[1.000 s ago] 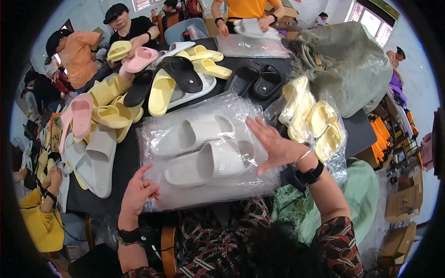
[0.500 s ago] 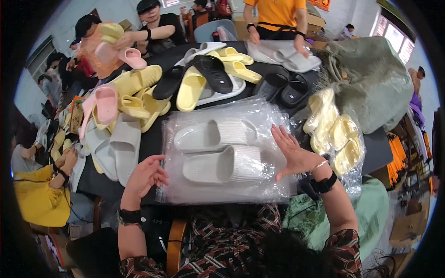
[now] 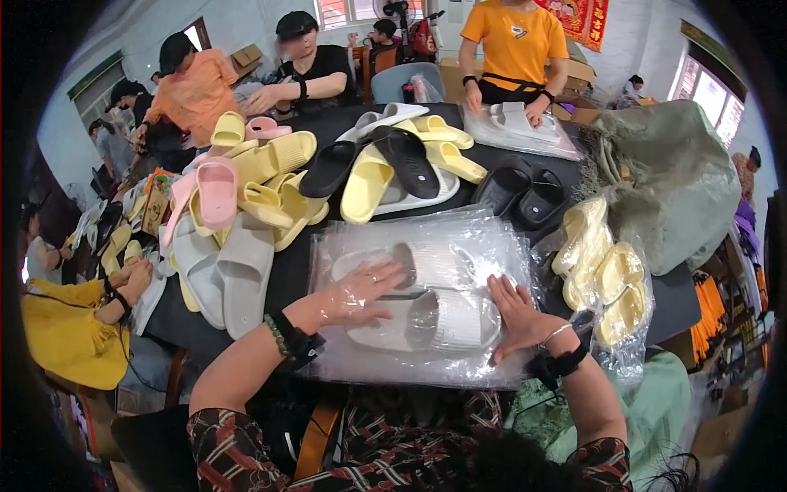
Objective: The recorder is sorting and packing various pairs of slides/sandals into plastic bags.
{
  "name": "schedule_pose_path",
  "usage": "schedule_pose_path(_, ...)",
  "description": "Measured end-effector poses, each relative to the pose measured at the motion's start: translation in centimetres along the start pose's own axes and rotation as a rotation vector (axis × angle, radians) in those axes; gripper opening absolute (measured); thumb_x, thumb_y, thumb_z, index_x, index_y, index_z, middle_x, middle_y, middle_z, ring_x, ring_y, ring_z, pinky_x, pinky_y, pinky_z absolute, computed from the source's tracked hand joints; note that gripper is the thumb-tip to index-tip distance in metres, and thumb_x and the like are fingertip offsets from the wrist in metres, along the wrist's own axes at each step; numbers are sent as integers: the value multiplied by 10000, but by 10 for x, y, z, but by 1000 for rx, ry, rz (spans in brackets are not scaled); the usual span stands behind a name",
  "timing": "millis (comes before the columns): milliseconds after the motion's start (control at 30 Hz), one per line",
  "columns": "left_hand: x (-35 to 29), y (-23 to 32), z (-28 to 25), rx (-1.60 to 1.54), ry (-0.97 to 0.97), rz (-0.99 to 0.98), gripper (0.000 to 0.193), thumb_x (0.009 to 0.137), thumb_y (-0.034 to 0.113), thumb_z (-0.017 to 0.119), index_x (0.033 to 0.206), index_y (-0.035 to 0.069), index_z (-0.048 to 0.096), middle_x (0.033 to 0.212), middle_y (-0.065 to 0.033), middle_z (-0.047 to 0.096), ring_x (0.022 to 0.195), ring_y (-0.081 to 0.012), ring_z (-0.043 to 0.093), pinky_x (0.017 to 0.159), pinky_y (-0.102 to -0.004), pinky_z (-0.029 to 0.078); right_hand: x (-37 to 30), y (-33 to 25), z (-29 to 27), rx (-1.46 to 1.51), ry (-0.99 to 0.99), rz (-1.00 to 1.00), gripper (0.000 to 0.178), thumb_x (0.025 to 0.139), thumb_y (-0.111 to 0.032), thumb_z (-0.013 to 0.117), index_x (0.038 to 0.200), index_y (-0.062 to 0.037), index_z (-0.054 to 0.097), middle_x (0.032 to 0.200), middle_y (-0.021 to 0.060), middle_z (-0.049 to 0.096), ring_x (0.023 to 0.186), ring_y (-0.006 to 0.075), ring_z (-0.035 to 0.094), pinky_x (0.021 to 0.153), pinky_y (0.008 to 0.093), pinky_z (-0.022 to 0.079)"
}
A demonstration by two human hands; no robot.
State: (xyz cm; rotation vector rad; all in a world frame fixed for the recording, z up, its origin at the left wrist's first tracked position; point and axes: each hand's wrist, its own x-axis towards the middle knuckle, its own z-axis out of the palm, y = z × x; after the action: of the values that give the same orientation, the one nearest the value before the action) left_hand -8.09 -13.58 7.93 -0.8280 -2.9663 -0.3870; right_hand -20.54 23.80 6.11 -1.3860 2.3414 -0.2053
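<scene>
A pair of light grey slide slippers [image 3: 461,321] lies side by side on a stack of clear plastic bags [image 3: 410,367], with shiny film over at least part of them. My left hand [image 3: 361,293] lies flat over their toe-less left ends, fingers stretched toward the right, partly hiding the upper slipper. My right hand [image 3: 525,318] rests on the film at the right ends of the pair, its fingers spread and thumb apart. Neither hand grips anything. Whether the lower slipper touches my left palm is hard to make out.
Loose yellow, pink, grey and black slippers [image 3: 217,193] heap up left and behind. Black sandals [image 3: 543,199] sit at the back right, bagged yellow slippers [image 3: 619,271] at the right, beside a large green sack [image 3: 668,180]. Across the black table [image 3: 328,98], a person in orange handles a bagged grey pair.
My left hand has moved right, from the bag's left edge onto the slippers. My right hand stays at their right ends. The view has tilted up a little.
</scene>
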Motion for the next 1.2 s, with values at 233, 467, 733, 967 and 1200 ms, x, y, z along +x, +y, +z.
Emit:
schedule_pose_path(233, 37, 12, 14, -122, 78, 27, 481, 874, 354, 667, 1114, -60, 621, 1218, -250, 588, 1182, -406, 518, 1049, -463, 397, 0, -5, -1, 3, 27, 20, 1591, 441, -589, 910, 1550, 13, -60, 1623, 259, 57, 1517, 385, -37, 1221, 478, 15)
schedule_pose_path(467, 11, -9, 5, -66, 185, 65, 308, 798, 239, 681, 1019, 26, 698, 1123, -186, 648, 1055, -398, 569, 953, -496, 435, 1, 3, 4, 17, 50, -9, 1578, 438, -585, 902, 1550, 26, -36, 1626, 256, 51, 1518, 384, -40, 1219, 481, 6)
schedule_pose_path(733, -82, -46, -5, -246, 138, -415, 338, 721, 179, 736, 1044, 81, 724, 1123, -153, 662, 1051, -371, 593, 963, -434, 457, -6, -3, -9, 27, 21, -22, 1537, 482, -577, 902, 1559, -4, -35, 1632, 238, 31, 1516, 384, -67, 1217, 499, 12)
schedule_pose_path(967, -66, -24, 27, -200, 526, -569, 352, 698, 162, 769, 1042, 101, 728, 1141, -141, 669, 1115, -363, 579, 939, -398, 481, -21, -54, -11, -20, 211, -121, 1378, 603, -735, 761, 1565, -19, 82, 1625, 243, 61, 1503, 443, -16, 1191, 587, 82)
schedule_pose_path(1200, -60, -7, -26, -221, 490, -578, 352, 764, 133, 736, 1116, 121, 729, 1245, -159, 641, 1189, -352, 568, 990, -394, 456, -22, -57, 46, -130, 230, -112, 1255, 670, -812, 626, 1544, -18, 203, 1608, 232, 175, 1496, 446, 81, 1179, 610, 108)
